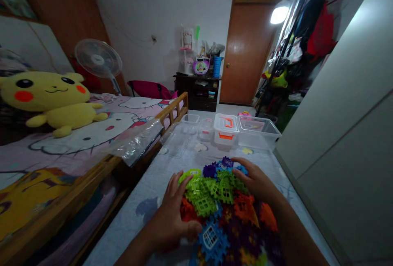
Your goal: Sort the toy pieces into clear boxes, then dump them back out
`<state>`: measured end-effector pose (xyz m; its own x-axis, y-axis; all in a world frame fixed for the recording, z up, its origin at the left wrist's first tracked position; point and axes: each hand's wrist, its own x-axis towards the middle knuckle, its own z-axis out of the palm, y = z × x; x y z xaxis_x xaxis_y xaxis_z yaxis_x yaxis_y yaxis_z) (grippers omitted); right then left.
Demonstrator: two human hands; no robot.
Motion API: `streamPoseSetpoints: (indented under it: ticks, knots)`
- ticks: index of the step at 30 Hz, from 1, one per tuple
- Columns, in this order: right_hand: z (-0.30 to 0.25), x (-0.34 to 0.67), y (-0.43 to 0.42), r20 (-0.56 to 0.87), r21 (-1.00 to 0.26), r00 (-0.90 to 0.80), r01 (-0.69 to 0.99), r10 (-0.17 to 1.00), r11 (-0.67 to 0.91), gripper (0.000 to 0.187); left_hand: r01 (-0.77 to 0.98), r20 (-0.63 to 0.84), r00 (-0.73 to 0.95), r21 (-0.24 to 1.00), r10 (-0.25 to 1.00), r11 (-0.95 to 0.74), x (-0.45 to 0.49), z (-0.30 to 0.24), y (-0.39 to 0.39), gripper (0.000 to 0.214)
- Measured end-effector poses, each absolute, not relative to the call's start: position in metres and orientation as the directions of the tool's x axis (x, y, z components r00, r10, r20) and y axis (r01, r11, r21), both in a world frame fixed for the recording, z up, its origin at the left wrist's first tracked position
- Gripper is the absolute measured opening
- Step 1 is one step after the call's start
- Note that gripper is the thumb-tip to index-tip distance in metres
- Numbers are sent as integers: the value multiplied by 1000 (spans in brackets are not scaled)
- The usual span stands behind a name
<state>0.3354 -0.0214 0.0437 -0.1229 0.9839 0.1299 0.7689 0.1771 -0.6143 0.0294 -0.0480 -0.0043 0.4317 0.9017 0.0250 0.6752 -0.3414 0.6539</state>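
Observation:
A heap of colourful plastic interlocking tiles [225, 208] lies on the pale table [153, 200] right in front of me: green, orange, blue and purple pieces. My left hand [172, 217] rests on the heap's left side, fingers spread, thumb against a blue tile [211, 237]. My right hand [256, 182] curves around the heap's far right side, fingers laid over the purple and blue pieces. Both hands cup the pile; neither lifts a piece.
Clear plastic storage boxes [258, 130], one with a white lid and orange latch [226, 128], stand at the table's far end. A wooden-framed bed [92, 143] with a yellow plush toy [52, 100] lies left. A grey wall runs along the right.

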Motion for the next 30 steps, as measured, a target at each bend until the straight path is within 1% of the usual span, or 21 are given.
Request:
streamPoseSetpoints:
  ticks: [2, 3, 4, 6, 7, 10, 12, 15, 18, 20, 22, 25, 30]
  knots:
    - [28, 372, -36, 155, -603, 35, 795, 987, 67, 60, 674, 41, 480, 622, 876, -398, 28, -7, -66, 128]
    - [18, 386, -43, 143, -593, 112, 805, 983, -5, 69, 670, 41, 511, 606, 858, -428, 29, -10, -73, 132]
    - [8, 396, -48, 102, -585, 176, 807, 979, -84, 79, 666, 40, 538, 592, 842, -454, 31, -13, -78, 136]
    - [-9, 403, -56, 12, -593, 228, 786, 974, -176, 93, 674, 28, 566, 560, 824, -482, 38, -19, -84, 138]
    - [-14, 401, -59, -12, -609, 218, 772, 976, -180, 95, 688, 20, 563, 542, 826, -482, 43, -21, -85, 137]
    - [-19, 380, -62, 3, -660, 126, 745, 992, -92, 88, 724, 10, 540, 505, 842, -470, 55, -25, -84, 133]
    - [-17, 362, -62, 21, -659, 83, 750, 996, -49, 83, 723, 31, 533, 503, 845, -474, 61, -25, -83, 129]
    - [-13, 343, -63, 47, -632, 49, 775, 998, -8, 79, 723, 76, 514, 498, 855, -479, 66, -24, -82, 124]
    - [-12, 332, -65, 54, -625, 25, 780, 998, 14, 77, 740, 83, 488, 489, 869, -462, 71, -22, -80, 124]
    - [-12, 329, -67, 83, -646, 6, 762, 997, 49, 76, 742, 84, 484, 488, 871, -459, 76, -19, -77, 122]
    - [-13, 326, -68, 138, -686, -14, 720, 990, 106, 73, 744, 100, 475, 486, 874, -459, 81, -14, -74, 115]
    - [-14, 320, -69, 198, -738, -18, 655, 980, 161, 63, 754, 101, 456, 485, 884, -444, 89, -5, -65, 108]
    - [-13, 311, -63, 262, -774, -25, 591, 965, 225, 39, 754, 77, 460, 492, 884, -435, 93, 10, -46, 100]
